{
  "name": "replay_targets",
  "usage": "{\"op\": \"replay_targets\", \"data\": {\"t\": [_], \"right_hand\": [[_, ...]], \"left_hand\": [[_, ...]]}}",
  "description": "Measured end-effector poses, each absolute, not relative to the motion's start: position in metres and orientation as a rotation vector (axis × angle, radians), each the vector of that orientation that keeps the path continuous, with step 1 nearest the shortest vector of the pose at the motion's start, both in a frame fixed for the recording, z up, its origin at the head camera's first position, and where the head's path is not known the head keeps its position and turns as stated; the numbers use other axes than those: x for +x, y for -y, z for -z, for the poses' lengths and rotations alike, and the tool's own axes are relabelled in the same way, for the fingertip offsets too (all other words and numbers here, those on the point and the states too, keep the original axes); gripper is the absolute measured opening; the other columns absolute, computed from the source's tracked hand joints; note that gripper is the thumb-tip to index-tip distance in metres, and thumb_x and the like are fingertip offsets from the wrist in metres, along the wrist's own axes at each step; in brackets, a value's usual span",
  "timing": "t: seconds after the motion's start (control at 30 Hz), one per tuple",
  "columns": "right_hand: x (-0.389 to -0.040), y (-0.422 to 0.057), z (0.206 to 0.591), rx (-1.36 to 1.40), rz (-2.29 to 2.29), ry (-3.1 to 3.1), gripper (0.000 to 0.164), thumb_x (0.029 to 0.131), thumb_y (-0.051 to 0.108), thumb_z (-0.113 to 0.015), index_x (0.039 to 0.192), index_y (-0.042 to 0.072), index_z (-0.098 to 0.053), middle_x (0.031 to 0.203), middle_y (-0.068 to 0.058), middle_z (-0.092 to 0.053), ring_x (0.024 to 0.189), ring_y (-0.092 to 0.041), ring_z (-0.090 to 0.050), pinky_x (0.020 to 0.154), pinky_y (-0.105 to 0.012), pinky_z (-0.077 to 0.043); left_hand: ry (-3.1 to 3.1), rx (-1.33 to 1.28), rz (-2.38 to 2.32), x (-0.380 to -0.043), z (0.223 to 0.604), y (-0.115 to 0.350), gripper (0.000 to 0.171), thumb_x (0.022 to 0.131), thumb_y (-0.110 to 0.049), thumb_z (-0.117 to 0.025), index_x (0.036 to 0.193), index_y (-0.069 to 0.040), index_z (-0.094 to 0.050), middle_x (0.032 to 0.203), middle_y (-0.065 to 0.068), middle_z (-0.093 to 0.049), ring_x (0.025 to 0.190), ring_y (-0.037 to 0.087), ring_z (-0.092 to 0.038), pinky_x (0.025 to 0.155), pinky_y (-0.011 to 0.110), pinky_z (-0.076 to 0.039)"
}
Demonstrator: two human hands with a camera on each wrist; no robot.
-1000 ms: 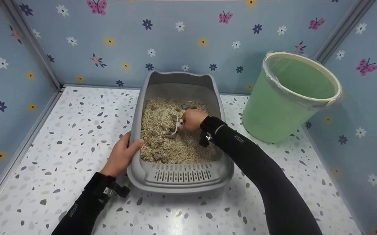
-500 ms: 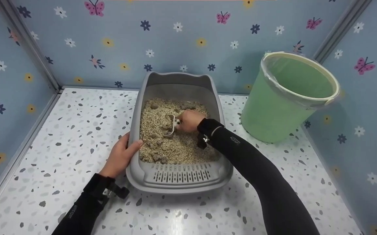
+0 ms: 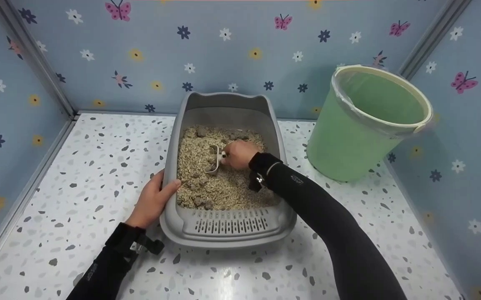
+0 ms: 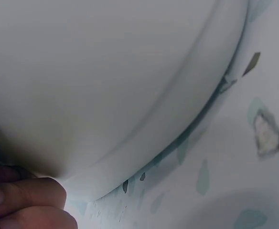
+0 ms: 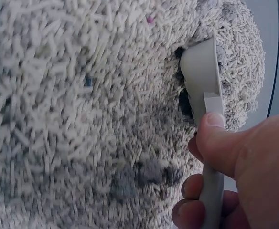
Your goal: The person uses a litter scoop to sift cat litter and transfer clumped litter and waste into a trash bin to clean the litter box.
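Note:
A grey litter box (image 3: 228,239) holds tan pellet litter (image 3: 232,191) with several dark clumps (image 3: 202,203) in it. On its left side my left hand (image 3: 152,200) grips the rim, thumb over the top edge and fingers against the outer wall. The left wrist view has those curled fingers (image 4: 29,198) beside the box's pale outer wall. My right hand (image 3: 242,154) holds a light litter scoop (image 5: 201,67) by its handle, thumb along the top. The scoop's head is partly sunk in the litter, left of the hand, with dark clumps close by.
A green bin (image 3: 344,137) with a clear liner over its rim stands to the right of the box. Blue flowered panels (image 3: 232,50) rise behind and on both sides. The speckled floor (image 3: 78,175) lies under everything.
My right hand has moved a little to the left through the litter with the scoop. Clumps near the scoop and at the back left have shifted slightly. My left hand keeps its grip on the rim.

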State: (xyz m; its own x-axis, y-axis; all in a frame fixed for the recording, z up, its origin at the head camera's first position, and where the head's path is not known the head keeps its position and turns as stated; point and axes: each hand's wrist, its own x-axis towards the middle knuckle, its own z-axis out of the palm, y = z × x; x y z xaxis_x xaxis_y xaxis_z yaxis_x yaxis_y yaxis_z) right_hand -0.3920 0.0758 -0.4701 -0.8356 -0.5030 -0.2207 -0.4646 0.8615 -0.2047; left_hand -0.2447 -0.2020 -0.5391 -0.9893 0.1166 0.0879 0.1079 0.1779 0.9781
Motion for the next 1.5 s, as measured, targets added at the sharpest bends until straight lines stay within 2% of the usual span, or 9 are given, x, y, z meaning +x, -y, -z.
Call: {"op": "replay_targets", "data": {"t": [0.27,0.6,0.77,1.0,1.17,1.27,1.33,1.4,1.5], "right_hand": [[-0.396,-0.073,0.476,-0.738,0.266,-2.775,0.040,0.112,0.036,-0.069,0.144,0.013,-0.075,0.136,-0.010,-0.077,0.126,-0.034,-0.071,0.110,-0.055,-0.053],[-0.394,-0.079,0.472,-0.778,0.297,-2.779,0.037,0.113,0.038,-0.068,0.134,0.010,-0.079,0.131,-0.011,-0.078,0.122,-0.034,-0.070,0.122,-0.066,-0.036],[-0.390,-0.081,0.467,-0.782,0.330,-2.782,0.032,0.112,0.037,-0.069,0.116,0.007,-0.079,0.118,-0.012,-0.079,0.118,-0.034,-0.070,0.127,-0.072,-0.027],[-0.387,-0.082,0.467,-0.736,0.389,-2.768,0.032,0.112,0.035,-0.070,0.125,0.008,-0.081,0.129,-0.011,-0.079,0.123,-0.034,-0.071,0.129,-0.075,-0.019],[-0.385,-0.083,0.468,-0.738,0.417,-2.755,0.031,0.112,0.036,-0.069,0.119,0.007,-0.080,0.118,-0.011,-0.081,0.120,-0.033,-0.071,0.129,-0.077,-0.017],[-0.385,-0.082,0.468,-0.752,0.430,-2.749,0.031,0.113,0.035,-0.068,0.115,0.006,-0.079,0.110,-0.013,-0.079,0.109,-0.032,-0.072,0.124,-0.066,-0.035],[-0.386,-0.081,0.469,-0.763,0.441,-2.746,0.030,0.113,0.034,-0.068,0.109,0.006,-0.077,0.102,-0.012,-0.076,0.097,-0.029,-0.068,0.108,-0.051,-0.048],[-0.387,-0.080,0.471,-0.778,0.448,-2.748,0.028,0.113,0.033,-0.069,0.098,0.009,-0.071,0.092,-0.007,-0.069,0.085,-0.025,-0.061,0.085,-0.039,-0.048],[-0.388,-0.078,0.471,-0.793,0.434,-2.736,0.027,0.113,0.032,-0.068,0.104,0.007,-0.074,0.100,-0.010,-0.073,0.091,-0.026,-0.065,0.084,-0.036,-0.051]], "left_hand": [[-2.398,0.217,-2.001,-0.247,0.537,0.200,0.071,0.113,-0.034,-0.066,0.168,0.003,-0.041,0.140,0.027,-0.068,0.120,0.040,-0.072,0.097,0.029,-0.062],[-2.384,0.217,-2.012,-0.247,0.535,0.198,0.072,0.113,-0.033,-0.067,0.169,0.002,-0.039,0.138,0.027,-0.069,0.117,0.041,-0.073,0.095,0.032,-0.063],[-2.396,0.206,-2.002,-0.247,0.535,0.198,0.071,0.113,-0.033,-0.067,0.169,0.002,-0.040,0.136,0.027,-0.069,0.116,0.040,-0.073,0.093,0.030,-0.063],[-2.396,0.210,-2.014,-0.246,0.536,0.198,0.068,0.113,-0.030,-0.066,0.169,0.001,-0.041,0.137,0.027,-0.069,0.117,0.040,-0.072,0.095,0.028,-0.061],[-2.387,0.203,-2.020,-0.245,0.538,0.197,0.069,0.113,-0.030,-0.067,0.168,0.002,-0.041,0.135,0.027,-0.070,0.114,0.040,-0.073,0.093,0.031,-0.063],[-2.375,0.192,-2.030,-0.245,0.538,0.198,0.069,0.112,-0.030,-0.067,0.168,0.001,-0.041,0.137,0.027,-0.070,0.115,0.040,-0.074,0.094,0.033,-0.064],[-2.370,0.192,-2.034,-0.244,0.538,0.199,0.069,0.113,-0.030,-0.067,0.168,0.001,-0.041,0.138,0.027,-0.069,0.116,0.040,-0.074,0.096,0.034,-0.064],[-2.367,0.190,-2.038,-0.244,0.538,0.200,0.068,0.113,-0.029,-0.067,0.168,0.001,-0.041,0.139,0.027,-0.069,0.117,0.040,-0.074,0.097,0.034,-0.064],[-2.377,0.187,-2.026,-0.244,0.538,0.201,0.068,0.113,-0.029,-0.066,0.169,0.001,-0.040,0.139,0.027,-0.069,0.117,0.040,-0.074,0.096,0.033,-0.063]]}}
